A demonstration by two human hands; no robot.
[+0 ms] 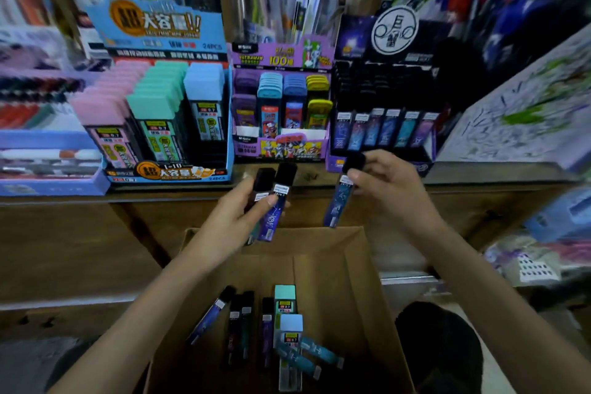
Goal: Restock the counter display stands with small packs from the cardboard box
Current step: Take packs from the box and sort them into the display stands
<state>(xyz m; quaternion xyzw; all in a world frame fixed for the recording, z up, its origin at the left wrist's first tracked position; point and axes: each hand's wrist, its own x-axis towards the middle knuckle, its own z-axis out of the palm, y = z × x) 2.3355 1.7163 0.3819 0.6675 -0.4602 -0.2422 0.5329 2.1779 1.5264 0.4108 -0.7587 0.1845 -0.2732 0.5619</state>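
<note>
The left hand (236, 211) grips a few slim packs (271, 217) upright over the cardboard box (323, 253), where more lie loose. Right of it, the right hand (390, 182) pinches one blue pack (337, 205) by its black cap. The pack hangs near vertical, just before the dark display stand (419, 166), to which this hand is nearer.

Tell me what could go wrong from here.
The left hand grips at least two packs bunched together; one might slip and fall back into the cardboard box.
The right hand pinches a blue pack only near its black cap, so it dangles and may drop.
</note>
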